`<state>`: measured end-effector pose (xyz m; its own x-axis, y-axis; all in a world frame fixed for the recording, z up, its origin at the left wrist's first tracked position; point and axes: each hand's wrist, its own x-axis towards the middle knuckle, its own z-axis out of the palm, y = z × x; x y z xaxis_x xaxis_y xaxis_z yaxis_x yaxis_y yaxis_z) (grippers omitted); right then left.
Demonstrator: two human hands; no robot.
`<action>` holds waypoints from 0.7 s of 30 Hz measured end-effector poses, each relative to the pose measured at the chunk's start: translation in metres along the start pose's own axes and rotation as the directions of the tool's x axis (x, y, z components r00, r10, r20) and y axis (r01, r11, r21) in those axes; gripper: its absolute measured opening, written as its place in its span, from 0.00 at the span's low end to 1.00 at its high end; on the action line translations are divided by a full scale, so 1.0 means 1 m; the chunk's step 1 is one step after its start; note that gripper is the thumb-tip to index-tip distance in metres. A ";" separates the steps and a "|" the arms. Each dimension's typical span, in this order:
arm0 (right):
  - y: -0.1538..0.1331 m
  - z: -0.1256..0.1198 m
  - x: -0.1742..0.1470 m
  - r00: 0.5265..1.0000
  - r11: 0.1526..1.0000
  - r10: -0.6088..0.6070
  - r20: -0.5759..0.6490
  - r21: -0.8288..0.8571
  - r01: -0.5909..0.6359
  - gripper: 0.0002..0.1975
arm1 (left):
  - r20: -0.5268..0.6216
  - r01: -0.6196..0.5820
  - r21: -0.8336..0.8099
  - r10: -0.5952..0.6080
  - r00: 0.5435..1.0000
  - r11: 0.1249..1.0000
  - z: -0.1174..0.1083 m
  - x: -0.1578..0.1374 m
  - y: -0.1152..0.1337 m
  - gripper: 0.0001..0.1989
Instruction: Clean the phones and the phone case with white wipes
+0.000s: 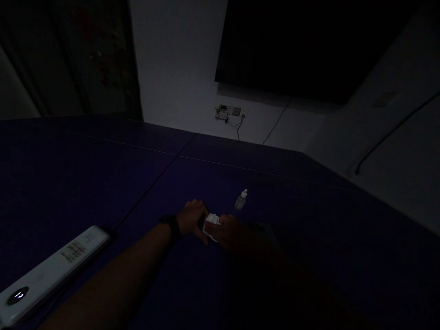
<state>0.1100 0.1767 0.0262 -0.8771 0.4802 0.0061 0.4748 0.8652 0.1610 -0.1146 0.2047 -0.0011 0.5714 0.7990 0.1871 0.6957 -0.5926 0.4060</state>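
Observation:
The room is very dark. A crumpled white tissue (213, 218) lies between my two hands, low in the middle of the view. My right hand (225, 230) is closed on the tissue and presses it down. My left hand (193, 219), with a dark watch on its wrist, rests at the tissue's left side, thumb and forefinger curved around something dark. What that dark thing is, I cannot make out. Just beyond my right hand stands a small clear bottle (240, 201) with a white cap.
A long white appliance (51, 270) with a lit round display lies at the lower left. The dark blue surface (144, 169) has seams. A faint grey flat thing (270, 233) lies beside my right arm. Behind are a wall socket (236, 111), cables and a large black screen (288, 50).

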 end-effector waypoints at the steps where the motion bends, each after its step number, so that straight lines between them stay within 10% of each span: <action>1: 0.000 0.000 0.001 1.000 1.000 0.010 -0.008 0.004 -0.010 0.17 | 0.005 0.002 0.012 -0.002 1.000 1.000 0.000 0.000 0.000 0.44; 21: -0.001 0.001 -0.047 0.991 0.992 0.128 0.042 -0.017 -0.127 0.22 | 0.013 0.006 -0.045 -0.006 1.000 0.999 -0.002 -0.002 0.002 0.42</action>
<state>0.1508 0.1537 0.0245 -0.8054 0.5926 -0.0148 0.5813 0.7945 0.1754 -0.1151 0.2022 0.0016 0.5732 0.8010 0.1726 0.6789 -0.5822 0.4474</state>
